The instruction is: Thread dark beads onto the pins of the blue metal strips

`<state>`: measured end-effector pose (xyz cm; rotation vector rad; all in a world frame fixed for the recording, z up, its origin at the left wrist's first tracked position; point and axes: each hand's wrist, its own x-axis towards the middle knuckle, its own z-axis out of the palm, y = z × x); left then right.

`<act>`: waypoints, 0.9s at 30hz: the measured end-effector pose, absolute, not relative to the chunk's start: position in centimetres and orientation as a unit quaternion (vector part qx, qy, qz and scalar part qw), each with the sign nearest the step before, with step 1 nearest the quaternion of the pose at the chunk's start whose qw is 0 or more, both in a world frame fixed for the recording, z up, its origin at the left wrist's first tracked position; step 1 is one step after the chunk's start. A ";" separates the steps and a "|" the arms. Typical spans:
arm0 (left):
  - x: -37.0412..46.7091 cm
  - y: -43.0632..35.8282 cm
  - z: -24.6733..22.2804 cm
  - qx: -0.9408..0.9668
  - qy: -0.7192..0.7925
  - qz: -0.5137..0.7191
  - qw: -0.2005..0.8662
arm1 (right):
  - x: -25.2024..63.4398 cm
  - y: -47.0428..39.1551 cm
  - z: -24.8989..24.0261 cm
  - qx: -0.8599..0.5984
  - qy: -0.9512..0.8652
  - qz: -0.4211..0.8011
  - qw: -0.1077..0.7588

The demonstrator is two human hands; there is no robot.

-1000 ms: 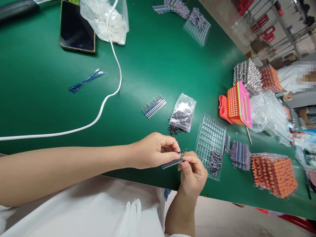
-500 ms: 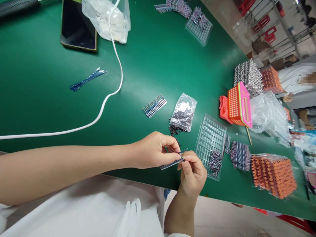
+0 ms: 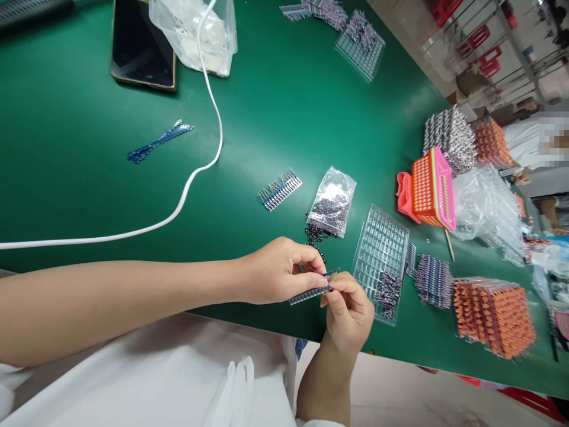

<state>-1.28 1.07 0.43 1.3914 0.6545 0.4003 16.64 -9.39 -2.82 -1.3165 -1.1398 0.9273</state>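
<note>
My left hand (image 3: 282, 271) pinches a narrow blue strip of small parts (image 3: 309, 295), which looks like a strip of little circuit boards. Close against it on the right, my right hand (image 3: 349, 308) has its thumb and forefinger pressed together at the strip's end, over a tiny dark piece too small to name. Just beyond the fingers lie loose black bead-like parts (image 3: 316, 233), spilled by the mouth of a clear plastic bag (image 3: 332, 200). Another blue strip with thin wire legs (image 3: 279, 190) rests to the left of the bag.
Right of my hands is a clear compartment tray (image 3: 377, 249) holding wired parts, with stacked strips (image 3: 433, 281) and orange bundles (image 3: 493, 317) beyond. Farther off stand a basket (image 3: 424, 188) and another tray (image 3: 362, 53). A white cable (image 3: 178, 207) crosses the green table near a phone (image 3: 142, 50).
Both hands hold nearly the same pose around the strip, with only slight finger movement. The whole view has shifted slightly.
</note>
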 end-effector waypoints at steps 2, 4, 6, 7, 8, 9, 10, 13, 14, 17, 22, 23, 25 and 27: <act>-1.3 1.1 0.4 0.640 0.292 0.177 0.688 | 16.8 -9.4 -2.9 -0.555 -0.470 0.418 0.545; -1.3 1.0 0.3 0.651 0.291 0.177 0.678 | 16.9 -9.3 -2.9 -0.543 -0.455 0.450 0.544; -1.3 0.9 0.2 0.655 0.290 0.178 0.675 | 17.0 -9.2 -3.0 -0.528 -0.438 0.477 0.549; -1.3 0.9 0.2 0.654 0.290 0.178 0.675 | 17.0 -9.2 -3.1 -0.523 -0.430 0.488 0.552; -1.3 0.9 0.1 0.654 0.292 0.177 0.675 | 17.0 -9.2 -3.1 -0.520 -0.423 0.495 0.554; -1.2 0.8 0.1 0.654 0.294 0.176 0.674 | 17.0 -9.2 -3.1 -0.520 -0.417 0.500 0.554; -1.2 0.8 0.2 0.655 0.296 0.175 0.673 | 17.0 -9.2 -3.2 -0.522 -0.412 0.502 0.553; -1.2 0.7 0.2 0.656 0.299 0.178 0.670 | 17.0 -9.2 -3.2 -0.524 -0.408 0.505 0.551; -1.2 0.7 0.2 0.656 0.297 0.179 0.671 | 17.0 -9.2 -3.2 -0.523 -0.409 0.506 0.550; -1.1 0.7 0.2 0.654 0.292 0.181 0.674 | 17.1 -9.3 -3.2 -0.520 -0.417 0.508 0.546; -1.1 0.8 0.1 0.656 0.299 0.169 0.672 | 17.1 -9.3 -3.1 -0.524 -0.425 0.507 0.537; -1.1 0.8 0.1 0.656 0.300 0.165 0.672 | 17.1 -9.3 -3.1 -0.526 -0.425 0.506 0.535; -1.2 0.8 0.1 0.656 0.301 0.160 0.673 | 17.2 -9.3 -3.0 -0.535 -0.425 0.502 0.531; -1.2 0.8 0.1 0.657 0.298 0.159 0.674 | 17.2 -9.3 -3.0 -0.539 -0.426 0.499 0.528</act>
